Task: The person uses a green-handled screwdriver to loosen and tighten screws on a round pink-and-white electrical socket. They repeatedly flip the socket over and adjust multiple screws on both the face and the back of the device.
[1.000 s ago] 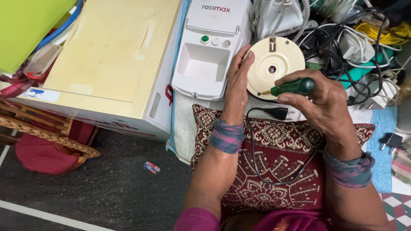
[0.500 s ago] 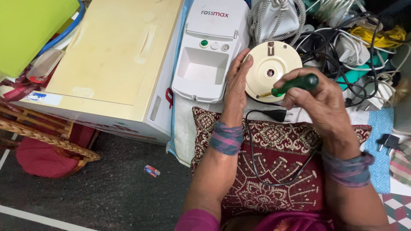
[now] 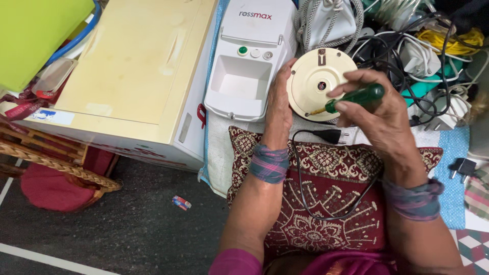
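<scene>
The right hand point(image 3: 379, 109) had its fingers point(image 3: 351, 81) closed around a green-handled screwdriver point(image 3: 351, 98), tip against the cream round disc point(image 3: 318, 81). The left hand point(image 3: 279, 97) pressed flat on the disc's left edge, above a patterned red cushion point(image 3: 326, 203), beside a white machine point(image 3: 252, 56) with an empty tray.

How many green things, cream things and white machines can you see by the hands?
Green: 2, the screwdriver handle in the right hand and a round button.
Cream: 2, the round disc steadied by the left hand and the big box.
White machines: 1, the machine with a tray.
Total: 5
</scene>
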